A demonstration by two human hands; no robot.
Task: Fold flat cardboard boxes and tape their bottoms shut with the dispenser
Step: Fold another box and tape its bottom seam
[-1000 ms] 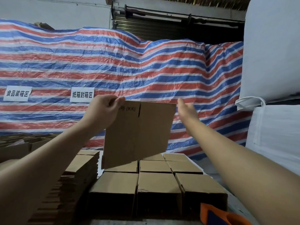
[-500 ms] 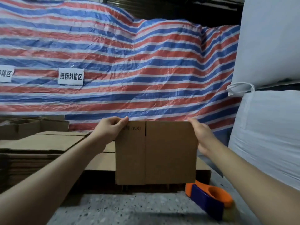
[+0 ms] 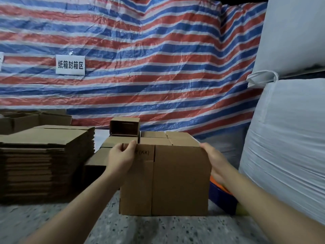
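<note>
Cardboard box: brown corrugated board, matte and creased, stands upright on its lower edge on the worktop; a vertical seam splits its near face, and "(KK)" is printed near the top left.
Worktop: grey speckled stone, smooth, carrying the box at its middle.
Left hand: grips the box's top left corner, thumb on the near face, fingers curled over the top edge.
Right hand: lies against the box's top right corner and right side; whether its fingers curl round the edge cannot be told, since most of them sit behind the board.
Tape dispenser: orange and dark blue plastic, just right of the box, largely hidden by the box and the right forearm, so its shape is hard to read.
Flat stack: layered cardboard blanks, ribbed edges showing, left of the box.
Folded boxes: squared cartons behind the box, one open carton on top; their lower parts are hidden.
Tarpaulin: crinkled red, white and blue striped plastic behind the box, with a white sign.
Sacks: white woven bags right of the box, cut off by the frame.
</note>
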